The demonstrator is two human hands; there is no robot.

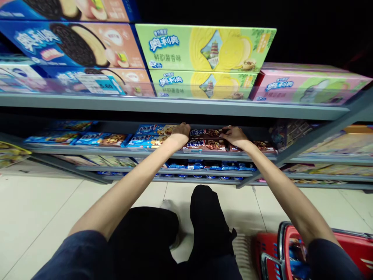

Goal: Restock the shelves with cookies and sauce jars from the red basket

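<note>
Red basket [266, 247] holds blue packaging [298, 268]; my left hand [181, 133] and right hand [235, 136], apart, flank brown cookie packets [205, 133], grip I cannot tell.

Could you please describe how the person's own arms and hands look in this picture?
Both arms wear short, dark navy sleeves, plain where they show. Below them the forearms are bare, with no watch or bracelet visible. The left hand and right hand wear no gloves; the fingers are too small to make out any finer detail.
</note>
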